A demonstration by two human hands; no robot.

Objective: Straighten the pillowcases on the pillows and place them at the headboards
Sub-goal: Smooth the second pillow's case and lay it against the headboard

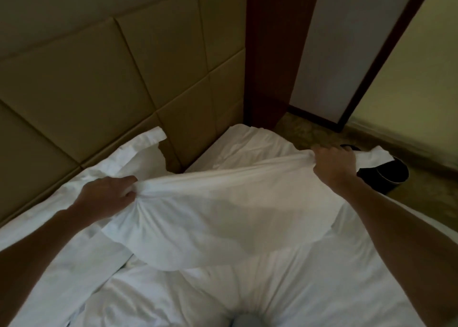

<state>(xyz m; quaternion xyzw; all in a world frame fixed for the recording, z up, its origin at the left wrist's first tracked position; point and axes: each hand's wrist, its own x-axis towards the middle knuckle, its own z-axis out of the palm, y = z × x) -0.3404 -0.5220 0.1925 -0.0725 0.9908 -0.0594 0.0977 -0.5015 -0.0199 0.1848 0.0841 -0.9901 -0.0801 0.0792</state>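
Note:
A white pillow in its pillowcase hangs in the air over the bed, stretched between both hands. My left hand grips its left upper corner, and my right hand grips the right upper corner, where a loose flap of the case sticks out past the fist. A second white pillow lies on the bed to the left, against the beige padded headboard. The lower part of the held pillow sags toward the white bedding.
A dark wooden post stands at the headboard's right end. A black round bin sits on the patterned carpet to the right of the bed, partly behind my right hand. White and pale wall panels rise at the back right.

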